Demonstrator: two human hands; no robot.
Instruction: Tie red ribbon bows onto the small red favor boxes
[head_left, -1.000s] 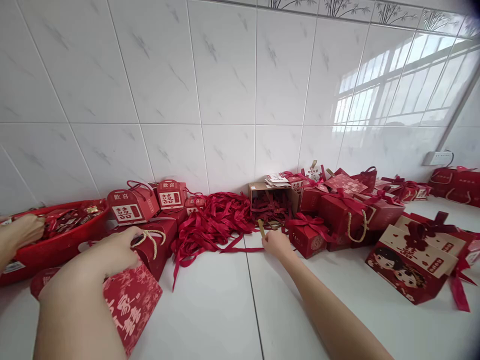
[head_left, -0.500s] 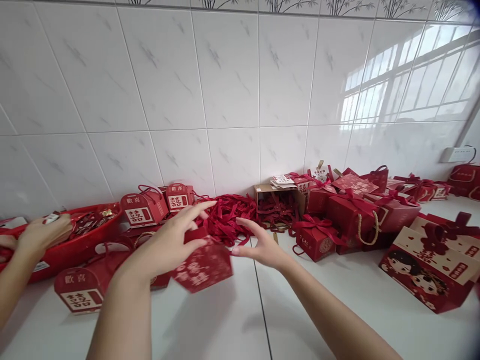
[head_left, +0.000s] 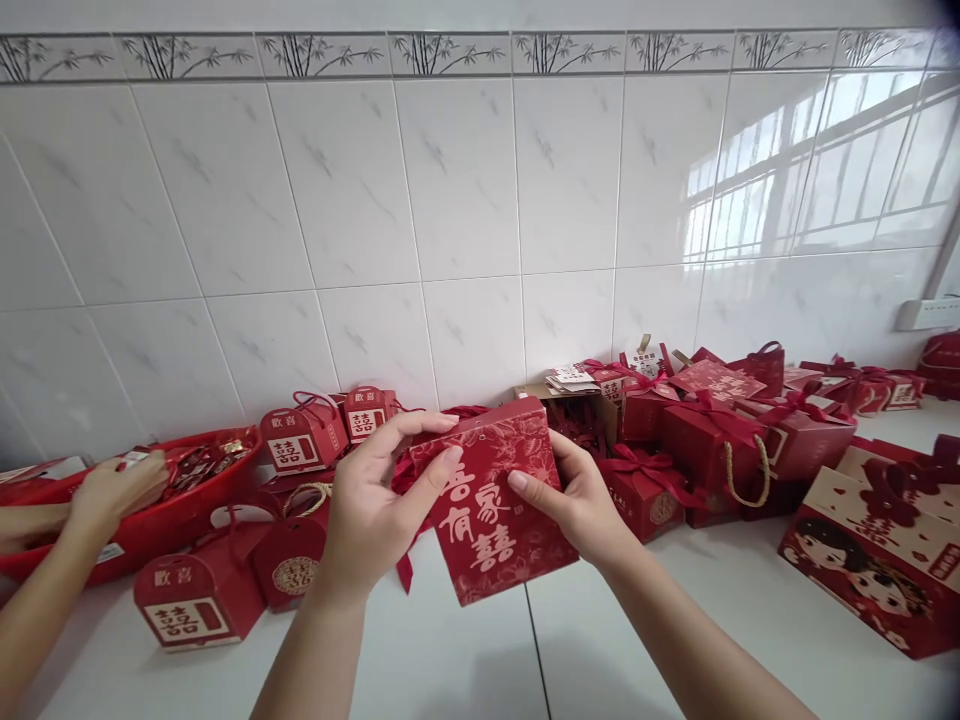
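The gift box [head_left: 491, 505] sits between left hand [head_left: 375, 515] and right hand [head_left: 581, 505], basin [head_left: 172, 520] leftward, ribboned boxes [head_left: 712, 440] rightward.

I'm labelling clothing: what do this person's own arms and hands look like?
Both forearms are bare, with no sleeve in view. The left hand and right hand wear no gloves, rings, watch or bracelet; the nails look short and unpainted.

head view, forward-down, close, facing tiled wall [head_left: 450, 200]

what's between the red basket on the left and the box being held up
In the head view, small red handled gift boxes stand between the red basket and the held box.
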